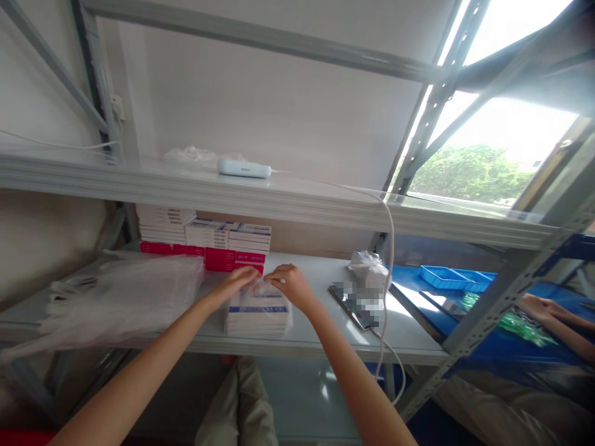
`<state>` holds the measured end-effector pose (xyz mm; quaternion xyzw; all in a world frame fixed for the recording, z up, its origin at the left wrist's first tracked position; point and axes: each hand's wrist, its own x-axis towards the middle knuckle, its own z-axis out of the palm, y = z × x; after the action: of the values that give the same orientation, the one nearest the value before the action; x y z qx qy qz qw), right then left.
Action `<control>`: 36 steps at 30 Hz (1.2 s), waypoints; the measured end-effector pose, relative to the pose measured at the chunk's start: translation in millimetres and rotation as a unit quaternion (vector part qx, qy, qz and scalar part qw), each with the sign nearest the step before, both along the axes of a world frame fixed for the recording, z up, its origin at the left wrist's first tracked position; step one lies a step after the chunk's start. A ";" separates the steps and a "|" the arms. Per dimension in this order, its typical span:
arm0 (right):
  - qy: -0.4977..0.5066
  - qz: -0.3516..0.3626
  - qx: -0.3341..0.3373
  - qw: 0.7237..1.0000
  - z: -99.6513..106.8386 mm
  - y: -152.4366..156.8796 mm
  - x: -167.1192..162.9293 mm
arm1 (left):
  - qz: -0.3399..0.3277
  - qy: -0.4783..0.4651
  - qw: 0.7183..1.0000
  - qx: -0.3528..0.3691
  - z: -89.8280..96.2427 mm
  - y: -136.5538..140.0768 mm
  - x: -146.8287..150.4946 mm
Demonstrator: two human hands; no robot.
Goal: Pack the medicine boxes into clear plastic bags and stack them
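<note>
A stack of white boxes with blue bands (257,317) stands near the shelf's front edge, inside a clear plastic bag (289,310). Above it, my left hand (240,278) pinches the gathered top of the bag. My right hand (289,282) grips the same plastic from the other side, its fingers bent. The two hands almost meet over the boxes. To the left lies a pile of flat clear plastic bags (134,297). Behind my hands are stacked white boxes (209,234) on top of red boxes (220,259).
A phone (346,305) with a white cable (390,248) lies right of my hands, beside a plastic-wrapped bundle (368,267). The upper shelf's edge (297,201) crosses above, carrying a pale elongated device (244,168). At right, another person's hands (542,310) are near green packets (525,328) and a blue tray (455,279).
</note>
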<state>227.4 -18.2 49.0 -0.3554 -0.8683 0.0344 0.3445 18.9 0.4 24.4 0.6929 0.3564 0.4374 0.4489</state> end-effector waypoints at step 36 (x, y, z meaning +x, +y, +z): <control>0.366 -0.095 -0.334 0.864 -87.1 1.9 6.5 | 0.360 -0.276 0.858 -0.242 -94.5 -130.4 49.8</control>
<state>233.8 -16.3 -38.1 -0.4916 -0.5786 0.4171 0.4996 68.7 -130.0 -70.1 0.2364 0.5375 0.6417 0.4934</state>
